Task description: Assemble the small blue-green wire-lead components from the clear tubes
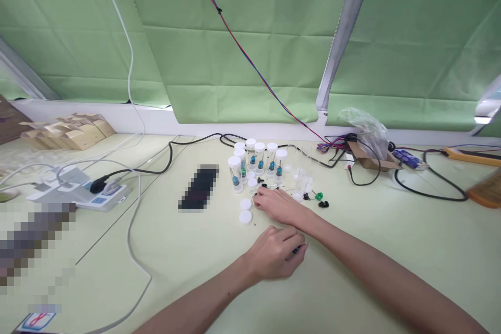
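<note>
My left hand (276,251) is closed above the near part of the table. A small dark blue piece (296,250) shows between its thumb and fingers; its kind is unclear. Farther off, my right hand (277,205) reaches leftward with bent fingertips down among small parts, and what they touch is hidden. Beside those fingertips lie two white round caps (246,217). Behind stand several clear tubes with white lids (259,147) and blue-green pieces (260,165) inside. A green piece (319,196) and a black piece (323,204) lie right of my right hand.
A power strip (105,195) with plugs and cables sits at left. A pixelated dark rectangle (199,188) lies left of the tubes. Folded paper boxes (74,133) stand at back left. At back right are a cardboard box (368,159), a plastic bag (370,133) and tangled wires.
</note>
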Tool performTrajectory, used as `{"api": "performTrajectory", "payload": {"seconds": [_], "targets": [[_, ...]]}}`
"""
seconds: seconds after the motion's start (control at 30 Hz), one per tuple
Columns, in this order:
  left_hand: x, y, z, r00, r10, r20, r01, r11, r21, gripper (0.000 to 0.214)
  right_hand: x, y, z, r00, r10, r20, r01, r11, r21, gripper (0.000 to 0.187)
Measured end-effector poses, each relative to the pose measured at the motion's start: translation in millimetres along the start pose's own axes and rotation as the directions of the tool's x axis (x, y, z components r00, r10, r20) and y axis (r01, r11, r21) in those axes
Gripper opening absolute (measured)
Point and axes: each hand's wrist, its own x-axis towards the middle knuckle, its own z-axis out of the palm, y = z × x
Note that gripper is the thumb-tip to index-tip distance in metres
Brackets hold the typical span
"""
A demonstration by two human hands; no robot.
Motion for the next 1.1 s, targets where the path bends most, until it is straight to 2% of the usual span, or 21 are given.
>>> {"api": "performTrajectory", "payload": {"seconds": [0.4, 0.5, 0.57, 0.73, 1.1], "targets": [[1.3, 1.0, -2.0, 1.0, -0.007, -0.002, 0.007, 1.0, 0.007, 0.012, -2.6, 0.0, -4.1, 1.0, 0.029, 0.008, -0.028, 0.991, -0.134, 0.021], [1.7, 1.1, -2.6, 1.0, 0.013, 0.016, -0.013, 1.0, -0.02, 0.013, -2.8, -1.1, -5.1, 1.0, 0.011, -0.02, -0.012, 0.998, -0.06, 0.016], [1.8, 1.4, -3.0, 0.999, 0.04, 0.026, -0.039, 0.998, -0.04, 0.012, -3.4, -3.2, -6.7, 0.999, -0.041, -0.03, 0.042, 0.998, 0.056, 0.012], [1.3, 2.3, -3.1, 0.995, 0.088, 0.036, -0.087, 0.996, -0.034, 0.013, -4.5, -6.7, -7.9, 0.987, -0.158, -0.011, 0.153, 0.929, 0.336, 0.008], [0.6, 1.9, -2.2, 0.993, 0.093, 0.07, -0.092, 0.996, -0.019, 0.015, -2.5, -4.9, 0.5, 0.983, -0.181, 0.013, 0.165, 0.922, 0.35, 0.016]]}}
